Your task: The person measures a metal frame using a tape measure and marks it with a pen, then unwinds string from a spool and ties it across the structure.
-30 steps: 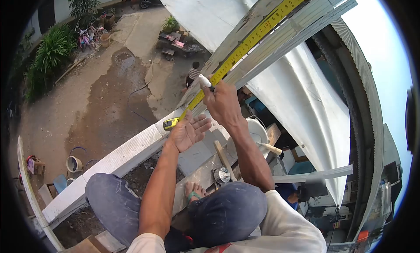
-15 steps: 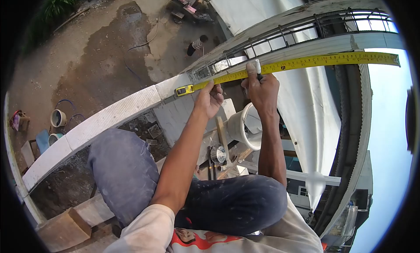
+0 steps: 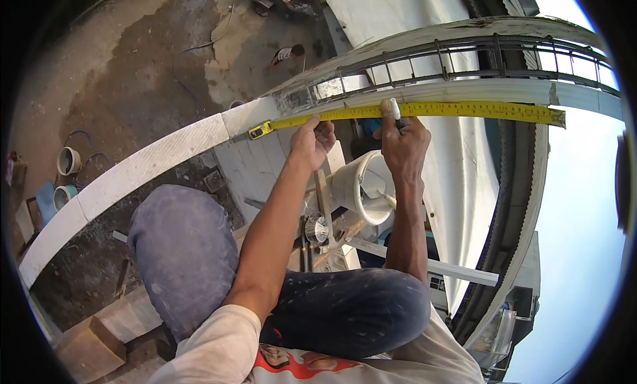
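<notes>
A yellow tape measure (image 3: 261,130) lies at the end of the white block wall (image 3: 166,145), its blade (image 3: 464,109) pulled out to the right along the board beside the steel rebar (image 3: 458,49). My left hand (image 3: 312,143) pinches the lower edge of the blade near the case, thumb and fingertips at the tape. Farther right, my right hand (image 3: 402,142) is closed around a marker with a white cap (image 3: 395,109), its thumb against the blade. The blade's free end reaches past the right hand, over the roof edge.
A white bucket (image 3: 363,186) with a tool in it stands below my hands, near a hammer (image 3: 323,198) and a roll of wire or tape (image 3: 316,229). A person (image 3: 288,53) is on the ground below. White sheeting (image 3: 458,191) hangs at right.
Since one second ago the view has turned, and the tape now runs nearly level. My left hand has gone from open beside the tape to pinching it. The right hand still holds the marker.
</notes>
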### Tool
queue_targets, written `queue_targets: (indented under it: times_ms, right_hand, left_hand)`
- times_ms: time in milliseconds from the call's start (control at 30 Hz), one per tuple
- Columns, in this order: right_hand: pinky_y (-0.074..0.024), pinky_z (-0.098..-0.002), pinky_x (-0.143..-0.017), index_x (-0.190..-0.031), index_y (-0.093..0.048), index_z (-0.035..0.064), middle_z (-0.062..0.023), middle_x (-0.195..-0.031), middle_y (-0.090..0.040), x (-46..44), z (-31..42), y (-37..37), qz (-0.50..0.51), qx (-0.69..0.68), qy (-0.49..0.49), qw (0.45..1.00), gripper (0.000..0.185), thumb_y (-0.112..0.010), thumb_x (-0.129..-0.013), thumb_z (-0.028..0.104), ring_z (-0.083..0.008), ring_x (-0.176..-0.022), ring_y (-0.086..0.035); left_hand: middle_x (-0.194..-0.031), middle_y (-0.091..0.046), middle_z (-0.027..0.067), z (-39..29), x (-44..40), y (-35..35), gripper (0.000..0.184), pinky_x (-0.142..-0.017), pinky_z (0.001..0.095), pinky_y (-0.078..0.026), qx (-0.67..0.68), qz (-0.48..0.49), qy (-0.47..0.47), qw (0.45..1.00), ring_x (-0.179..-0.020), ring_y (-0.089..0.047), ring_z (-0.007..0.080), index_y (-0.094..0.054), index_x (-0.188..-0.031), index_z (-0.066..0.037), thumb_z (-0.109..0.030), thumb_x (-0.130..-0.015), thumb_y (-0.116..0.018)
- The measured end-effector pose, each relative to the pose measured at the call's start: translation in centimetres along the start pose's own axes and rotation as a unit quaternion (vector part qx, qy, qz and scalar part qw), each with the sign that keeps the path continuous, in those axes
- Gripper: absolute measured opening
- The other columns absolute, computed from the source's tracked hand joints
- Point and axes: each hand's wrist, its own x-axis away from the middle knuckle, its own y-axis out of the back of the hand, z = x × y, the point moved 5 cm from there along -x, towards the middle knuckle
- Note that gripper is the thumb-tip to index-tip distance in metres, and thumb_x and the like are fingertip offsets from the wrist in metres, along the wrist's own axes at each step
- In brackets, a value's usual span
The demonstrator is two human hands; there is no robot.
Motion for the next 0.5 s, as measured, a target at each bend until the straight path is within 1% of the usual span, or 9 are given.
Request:
queue_targets:
  times_ms: [67,100,133,200,333,400,467,500]
  right_hand:
    - [-0.0534,-0.0327,-0.054,-0.089,-0.077,-0.0046,-0.0103,-0.061,-0.071,-0.2,-0.6,-1.4,-0.021,0.004,0.047,0.999,0.047,-0.069,-0.106,0.038,-0.0146,-0.055,-0.068]
    - [-0.0544,-0.0324,-0.054,-0.090,-0.077,-0.0063,-0.0122,-0.061,-0.071,-0.5,-1.0,-1.7,-0.029,0.000,0.054,0.998,0.048,-0.070,-0.106,0.038,-0.0161,-0.055,-0.070]
    - [-0.0544,-0.0324,-0.054,-0.090,-0.077,-0.0063,-0.0122,-0.061,-0.071,-0.7,-1.4,-2.1,-0.026,0.000,0.054,0.998,0.048,-0.070,-0.106,0.038,-0.0161,-0.055,-0.070]
    - [-0.0548,-0.0320,-0.053,-0.092,-0.077,-0.0080,-0.0137,-0.061,-0.071,-1.1,-1.9,-2.6,-0.024,0.072,0.086,0.993,0.047,-0.072,-0.105,0.037,-0.0170,-0.053,-0.070]
    - [-0.0550,-0.0325,-0.052,-0.094,-0.077,-0.0089,-0.0148,-0.060,-0.070,-1.2,-1.9,-2.9,-0.017,0.091,0.081,0.992,0.046,-0.073,-0.104,0.036,-0.0184,-0.052,-0.070]
    - [-0.0584,-0.0449,-0.067,-0.105,-0.079,-0.0006,-0.0225,-0.083,-0.076,-1.2,-1.5,-2.6,-0.020,0.074,0.033,0.997,0.025,-0.076,-0.095,0.023,-0.0399,-0.074,-0.076]
    - [-0.0586,-0.0449,-0.067,-0.102,-0.079,-0.0003,-0.0219,-0.081,-0.076,-1.5,-1.5,-2.0,-0.030,0.088,0.029,0.995,0.025,-0.077,-0.095,0.024,-0.0394,-0.073,-0.076]
    - [-0.0587,-0.0449,-0.066,-0.100,-0.079,0.0000,-0.0213,-0.079,-0.076,-1.7,-1.5,-1.6,-0.040,0.101,0.026,0.994,0.026,-0.077,-0.095,0.025,-0.0390,-0.072,-0.076]
  left_hand:
    - [-0.088,-0.070,0.0048,0.1,0.0,-0.4,0.014,-0.064,0.0313,-0.063,-0.049,0.031,-0.003,0.998,-0.081,-0.072,0.0160,-0.066,-0.106,-0.006,-0.020,-0.105,-0.065]
    - [-0.088,-0.070,0.0048,0.1,0.0,-0.5,0.014,-0.064,0.0313,-0.063,-0.046,0.029,-0.004,0.999,-0.081,-0.072,0.0160,-0.066,-0.106,-0.006,-0.020,-0.105,-0.065]
    - [-0.088,-0.070,0.0046,0.2,-0.1,-0.6,0.014,-0.065,0.0321,-0.063,-0.045,0.029,0.004,0.999,-0.081,-0.073,0.0166,-0.066,-0.106,-0.006,-0.020,-0.104,-0.067]
    - [-0.089,-0.070,0.0043,0.6,-0.1,-0.8,0.015,-0.065,0.0328,-0.063,-0.042,0.028,0.015,0.999,-0.081,-0.073,0.0171,-0.066,-0.106,-0.006,-0.021,-0.103,-0.069]
    - [-0.088,-0.071,0.0046,0.9,-0.4,-0.9,0.014,-0.068,0.0350,-0.065,-0.042,0.005,0.008,0.999,-0.079,-0.073,0.0183,-0.067,-0.105,-0.006,-0.020,-0.102,-0.070]
    - [-0.088,-0.071,0.0048,0.9,-0.3,-1.2,0.015,-0.069,0.0357,-0.066,-0.046,0.001,0.009,0.999,-0.079,-0.074,0.0185,-0.067,-0.105,-0.006,-0.020,-0.102,-0.070]
    - [-0.080,-0.072,0.0036,0.8,0.1,-2.3,0.015,-0.069,0.0358,-0.066,-0.059,-0.011,0.006,0.998,-0.072,-0.073,0.0178,-0.067,-0.096,-0.008,-0.021,-0.103,-0.070]
    - [-0.080,-0.072,0.0036,0.8,0.4,-2.9,0.015,-0.069,0.0358,-0.066,-0.059,-0.011,0.007,0.998,-0.072,-0.073,0.0178,-0.067,-0.096,-0.008,-0.021,-0.103,-0.070]
